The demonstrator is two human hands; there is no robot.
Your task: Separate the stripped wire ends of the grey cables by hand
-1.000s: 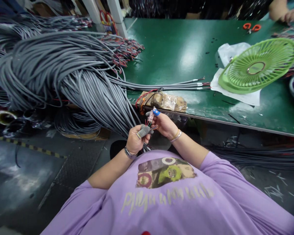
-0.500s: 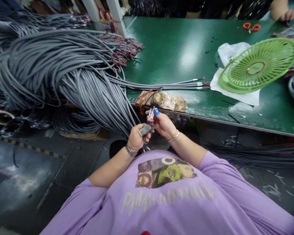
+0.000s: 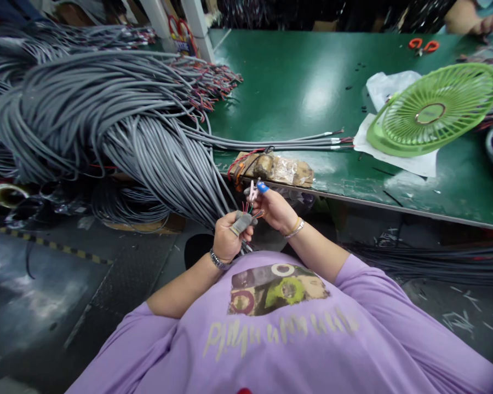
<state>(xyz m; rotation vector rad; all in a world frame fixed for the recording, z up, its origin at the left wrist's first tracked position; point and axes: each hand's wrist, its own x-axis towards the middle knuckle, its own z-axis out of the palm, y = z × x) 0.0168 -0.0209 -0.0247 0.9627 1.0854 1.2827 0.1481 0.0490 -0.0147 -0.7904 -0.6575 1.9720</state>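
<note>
My left hand [image 3: 227, 236] is closed around the end of a grey cable [image 3: 243, 221], a grey cover on its thumb. Thin red and green wires [image 3: 247, 207] fan out of the cable end. My right hand [image 3: 273, 208], with a blue cap on one fingertip, pinches a small pink tool [image 3: 252, 191] just above those wires. Both hands are held close together in front of my chest, below the near edge of the green table [image 3: 304, 82].
A big heap of grey cables [image 3: 107, 120] fills the left. Several cables [image 3: 279, 143] lie across the table beside a taped block [image 3: 277, 168]. A green fan grille [image 3: 435, 109] rests on white paper; orange scissors [image 3: 422, 45] and another person's hand [image 3: 485, 23] are at the far right.
My hands have shifted only slightly; the pink tool in my right hand has tilted a little above the wire ends. The view has swung a bit.
</note>
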